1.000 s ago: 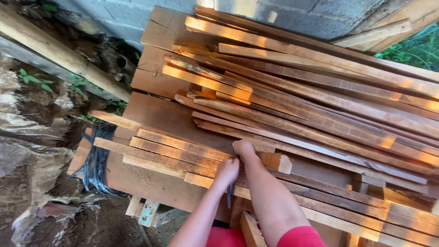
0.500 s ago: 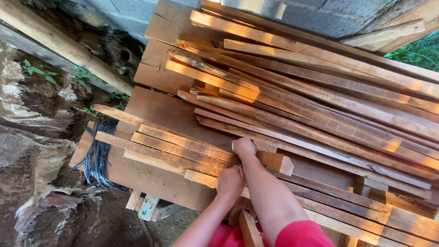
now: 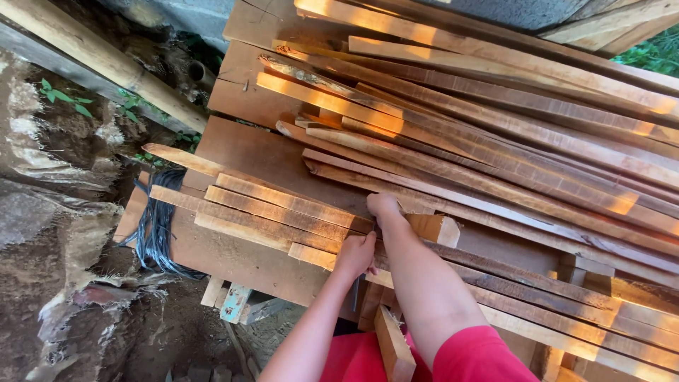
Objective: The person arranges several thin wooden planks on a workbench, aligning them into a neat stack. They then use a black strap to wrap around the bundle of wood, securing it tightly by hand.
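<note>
Outdoor woodpile (image 3: 495,141): left hand (image 3: 356,253), right hand (image 3: 382,205) both closed on slats (image 3: 276,212).

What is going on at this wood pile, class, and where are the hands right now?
A person in red leans over a stack of rough wooden slats piled on wide boards. The left hand rests on the short slats at the near edge, and the right hand presses on the pile just beyond, next to a small wooden block. Whether either hand grips a slat cannot be told. A bundle of dark cable hangs at the stack's left side.
</note>
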